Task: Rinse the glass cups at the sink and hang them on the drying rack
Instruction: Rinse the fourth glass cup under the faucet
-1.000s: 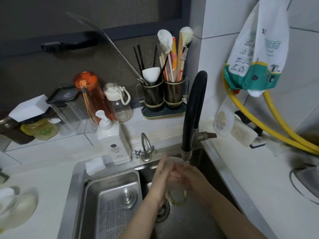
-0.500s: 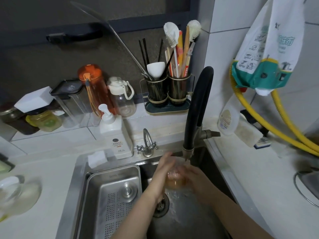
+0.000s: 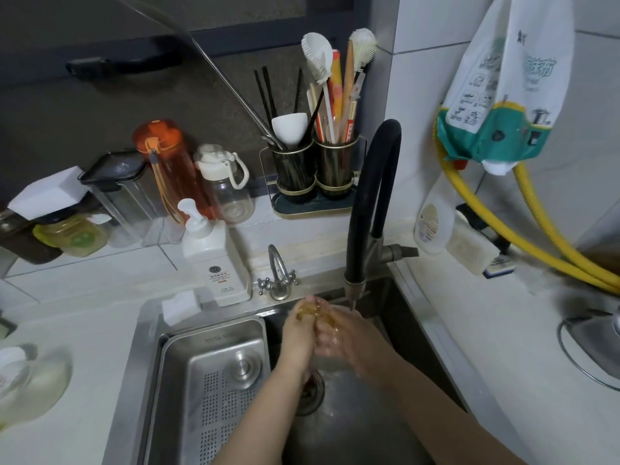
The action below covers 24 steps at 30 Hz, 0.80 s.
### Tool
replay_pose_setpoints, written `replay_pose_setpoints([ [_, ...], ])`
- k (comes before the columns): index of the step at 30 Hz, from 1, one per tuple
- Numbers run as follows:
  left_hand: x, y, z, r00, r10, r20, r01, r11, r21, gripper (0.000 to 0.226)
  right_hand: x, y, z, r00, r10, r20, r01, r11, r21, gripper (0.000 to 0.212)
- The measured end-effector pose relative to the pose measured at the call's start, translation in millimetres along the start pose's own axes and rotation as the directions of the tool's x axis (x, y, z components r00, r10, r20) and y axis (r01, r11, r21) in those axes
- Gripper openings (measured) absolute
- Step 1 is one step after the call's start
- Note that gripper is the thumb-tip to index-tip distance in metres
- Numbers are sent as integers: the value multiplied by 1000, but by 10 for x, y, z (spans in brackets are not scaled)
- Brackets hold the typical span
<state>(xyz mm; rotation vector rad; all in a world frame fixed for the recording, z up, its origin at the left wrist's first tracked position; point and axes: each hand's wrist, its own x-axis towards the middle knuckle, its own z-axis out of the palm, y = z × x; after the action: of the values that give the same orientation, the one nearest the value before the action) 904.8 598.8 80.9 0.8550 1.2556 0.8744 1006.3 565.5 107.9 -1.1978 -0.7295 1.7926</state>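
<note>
You are working in a home kitchen. Identify it by the steel sink (image 3: 147, 330) with black faucet (image 3: 369, 196), the utensil holders (image 3: 315, 169), the soap dispenser (image 3: 218, 260) and the tiled walls (image 3: 422, 95).

Two bare forearms, left hand (image 3: 297, 333) and right hand (image 3: 352, 337) ungloved

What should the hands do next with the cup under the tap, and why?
Probably turn the glass cup a bit so the water reaches its other side. Both the left hand and right hand hold it just below the black faucet, over the sink, so rinsing seems unfinished.
</note>
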Motion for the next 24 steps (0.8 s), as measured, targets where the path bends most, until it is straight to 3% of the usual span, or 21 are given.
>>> replay_pose_setpoints([
  [2,14,98,-13,996,-84,15,84,996,5,27,-27,43,-32,1000,-7,20,12,973,-230,19],
  [4,12,169,-34,988,-150,40,148,988,35,26,-103,106,-119,993,-51,105,105,790,-605,27],
  [6,-39,187,-49,983,-164,80,164,986,8,23,-176,142,-179,975,-129,182,221,673,-706,19],
  [7,-32,154,-74,985,-127,116,130,991,-19,20,-197,124,-183,968,-173,182,251,690,-679,15],
  [8,-27,100,-97,985,-63,161,73,996,-57,20,-206,88,-177,972,-175,154,232,781,-580,12],
  [10,-62,-29,-146,975,27,219,-11,997,-73,38,-173,-3,-129,980,-175,99,198,927,-318,17],
  [11,-82,-81,-159,976,60,209,-47,997,-65,47,-161,-32,-115,979,-194,64,205,944,-257,20],
  [14,-86,-54,-131,981,107,163,-91,991,-102,41,-208,1,-95,968,-224,110,246,932,-268,20],
  [18,-151,45,-74,975,77,209,-50,990,-135,26,-210,-80,-161,960,-187,209,251,906,-341,18],
  [20,-228,-56,-102,970,168,176,-181,982,59,40,-144,-104,-223,970,-204,134,231,946,-228,14],
  [22,-293,-154,-181,920,317,230,-372,889,265,63,-81,-97,-287,983,-163,81,166,985,-40,18],
  [24,-287,-162,-220,904,304,299,-389,875,287,72,-56,-56,-333,990,-103,99,97,993,64,20],
])
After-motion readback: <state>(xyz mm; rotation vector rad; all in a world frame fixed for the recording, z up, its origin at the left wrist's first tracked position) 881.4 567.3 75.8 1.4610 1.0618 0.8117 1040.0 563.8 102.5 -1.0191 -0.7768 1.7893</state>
